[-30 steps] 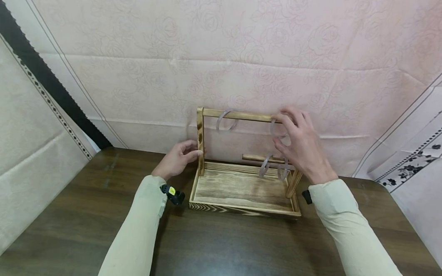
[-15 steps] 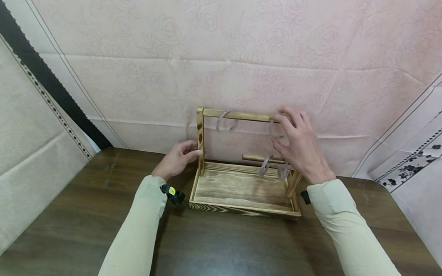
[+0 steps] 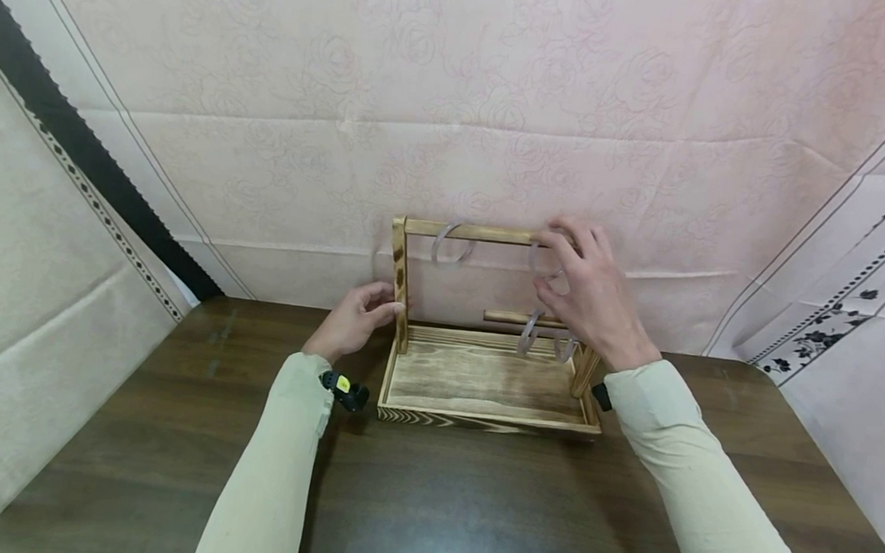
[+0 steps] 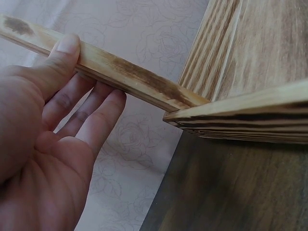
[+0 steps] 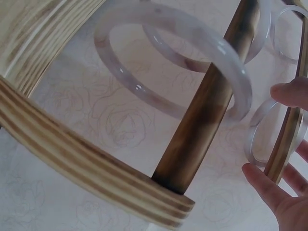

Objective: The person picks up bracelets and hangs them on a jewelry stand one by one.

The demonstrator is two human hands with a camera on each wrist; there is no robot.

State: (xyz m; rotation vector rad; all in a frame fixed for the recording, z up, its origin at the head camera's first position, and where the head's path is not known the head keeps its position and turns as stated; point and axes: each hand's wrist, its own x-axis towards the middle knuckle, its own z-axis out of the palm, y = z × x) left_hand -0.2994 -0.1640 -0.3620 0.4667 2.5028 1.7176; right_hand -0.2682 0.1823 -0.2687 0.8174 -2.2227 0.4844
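Note:
A wooden jewellery stand has a tray base [image 3: 474,383], two uprights and crossbars. My left hand [image 3: 353,320] grips its left upright [image 4: 130,77], thumb on one side and fingertips on the other. At the right part of the top bar [image 3: 482,232], my right hand [image 3: 595,297] holds a translucent pale bangle [image 5: 250,139] that encircles the bar, thumb and fingers curled about it. Part of that bangle is behind the hand in the head view. Another bangle [image 3: 437,247] hangs further left on the same bar.
Two more bangles, one nearer the middle [image 3: 528,335] and one further right [image 3: 565,348], hang on the short lower bar [image 3: 500,316]. The stand sits on a dark wooden table [image 3: 431,493], close to a rose-patterned cloth [image 3: 422,83] behind it.
My right hand has shifted a little to the left along the top bar, and the bangle at its fingers has moved with it. My left hand stays on the upright.

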